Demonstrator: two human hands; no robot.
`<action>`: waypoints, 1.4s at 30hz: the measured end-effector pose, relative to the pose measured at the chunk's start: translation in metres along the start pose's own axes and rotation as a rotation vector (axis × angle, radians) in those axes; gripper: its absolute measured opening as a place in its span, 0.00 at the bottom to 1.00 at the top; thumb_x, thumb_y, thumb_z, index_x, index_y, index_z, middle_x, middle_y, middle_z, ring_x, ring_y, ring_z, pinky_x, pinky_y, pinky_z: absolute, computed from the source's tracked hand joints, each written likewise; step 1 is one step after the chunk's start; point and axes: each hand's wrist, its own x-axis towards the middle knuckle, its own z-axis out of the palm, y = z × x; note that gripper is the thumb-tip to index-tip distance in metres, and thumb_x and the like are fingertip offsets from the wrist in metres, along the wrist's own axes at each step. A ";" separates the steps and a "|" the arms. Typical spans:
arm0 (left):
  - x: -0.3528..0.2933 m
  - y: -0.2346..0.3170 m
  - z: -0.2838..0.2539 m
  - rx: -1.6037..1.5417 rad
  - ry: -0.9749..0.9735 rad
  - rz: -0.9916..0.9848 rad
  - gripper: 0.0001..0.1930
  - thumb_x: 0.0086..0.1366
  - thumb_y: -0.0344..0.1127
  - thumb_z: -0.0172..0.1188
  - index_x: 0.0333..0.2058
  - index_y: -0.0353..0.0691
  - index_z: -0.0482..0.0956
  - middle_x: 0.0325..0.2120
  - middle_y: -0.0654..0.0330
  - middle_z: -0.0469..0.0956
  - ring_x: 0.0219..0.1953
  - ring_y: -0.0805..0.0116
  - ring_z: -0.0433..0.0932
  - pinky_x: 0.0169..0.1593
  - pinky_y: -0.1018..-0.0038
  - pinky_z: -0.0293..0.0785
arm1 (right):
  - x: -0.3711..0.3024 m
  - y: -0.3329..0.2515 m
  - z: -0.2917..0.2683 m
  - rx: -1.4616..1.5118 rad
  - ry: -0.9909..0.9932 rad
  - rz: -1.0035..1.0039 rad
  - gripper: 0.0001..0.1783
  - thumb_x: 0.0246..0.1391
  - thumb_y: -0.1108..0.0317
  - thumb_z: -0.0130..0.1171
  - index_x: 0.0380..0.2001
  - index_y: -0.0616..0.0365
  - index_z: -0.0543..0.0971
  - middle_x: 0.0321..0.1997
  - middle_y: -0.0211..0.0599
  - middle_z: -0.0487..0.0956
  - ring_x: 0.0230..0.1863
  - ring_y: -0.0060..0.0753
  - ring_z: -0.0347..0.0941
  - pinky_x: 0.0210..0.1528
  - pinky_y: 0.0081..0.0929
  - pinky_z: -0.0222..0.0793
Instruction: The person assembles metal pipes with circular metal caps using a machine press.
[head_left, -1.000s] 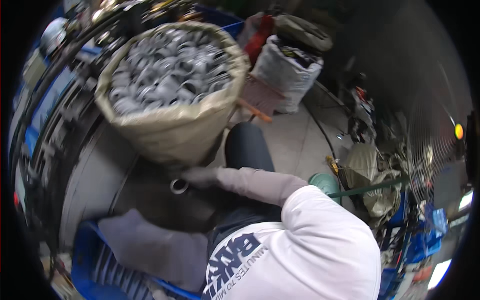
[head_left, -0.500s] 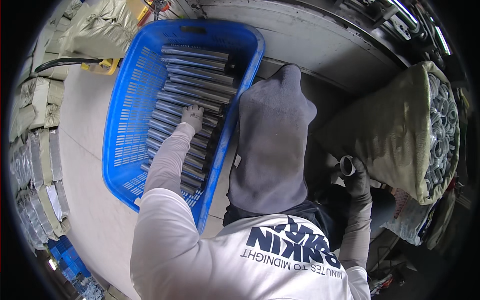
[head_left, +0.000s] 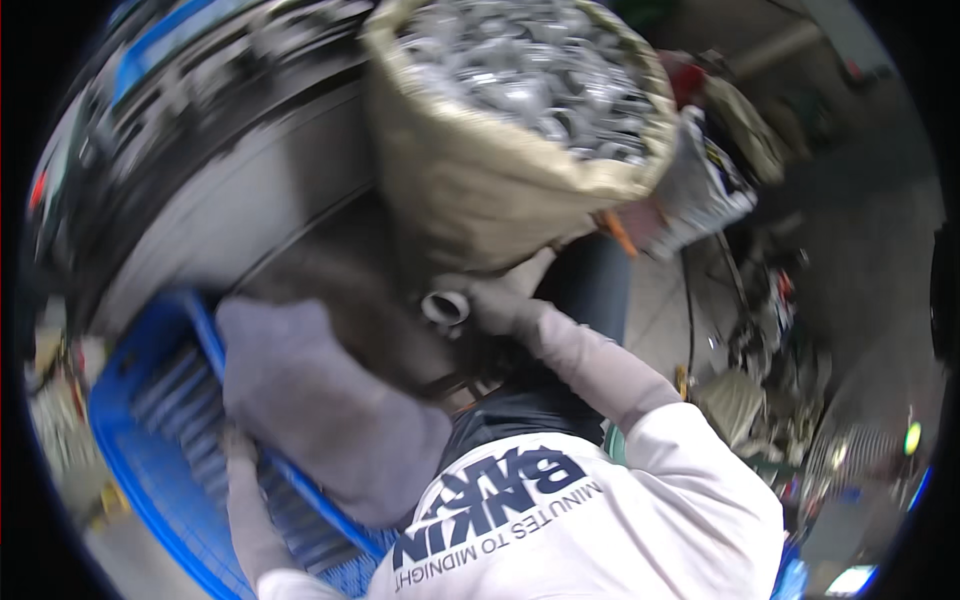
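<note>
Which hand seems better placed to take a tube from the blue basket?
Probably the left hand: it is over the blue basket, by the metal tubes. The right hand is farther off and holds a ring.

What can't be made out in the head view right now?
In the head view:
Left hand: blur hides whether it grips the metal tubes.
Right hand: blur hides its exact grip on the grey ring.
Blue basket: lower edge cuts off part.
Sack: top edge cuts off far rim.

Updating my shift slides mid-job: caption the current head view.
Right hand holding a grey ring beside a tan sack of similar rings; blurred left hand over tubes in a blue basket.
</note>
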 end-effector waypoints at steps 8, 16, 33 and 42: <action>-0.015 -0.013 0.023 -0.474 -0.032 -0.125 0.23 0.71 0.39 0.53 0.62 0.43 0.78 0.64 0.46 0.74 0.65 0.42 0.72 0.66 0.49 0.67 | -0.028 0.005 -0.011 -0.013 0.108 -0.112 0.14 0.75 0.70 0.50 0.58 0.58 0.78 0.46 0.34 0.82 0.40 0.26 0.82 0.42 0.26 0.83; -0.050 0.022 -0.120 -0.330 0.261 -0.154 0.12 0.62 0.32 0.67 0.40 0.31 0.80 0.47 0.45 0.82 0.52 0.50 0.81 0.61 0.61 0.74 | -0.006 -0.028 -0.010 0.331 -0.092 -0.113 0.19 0.80 0.59 0.42 0.50 0.58 0.81 0.44 0.33 0.84 0.40 0.24 0.82 0.41 0.23 0.82; -0.086 0.399 -0.416 -0.145 0.522 0.541 0.35 0.52 0.40 0.71 0.59 0.35 0.77 0.44 0.46 0.82 0.46 0.44 0.81 0.52 0.53 0.75 | -0.012 -0.049 0.006 1.083 0.108 -0.157 0.30 0.79 0.49 0.43 0.54 0.69 0.79 0.50 0.50 0.86 0.45 0.42 0.86 0.48 0.38 0.87; -0.076 0.405 -0.399 -0.199 0.513 0.531 0.34 0.52 0.38 0.72 0.59 0.36 0.78 0.39 0.48 0.82 0.42 0.46 0.83 0.48 0.56 0.77 | -0.017 -0.045 0.008 0.276 0.285 -0.483 0.16 0.70 0.79 0.57 0.59 0.66 0.78 0.57 0.45 0.85 0.58 0.39 0.83 0.63 0.32 0.79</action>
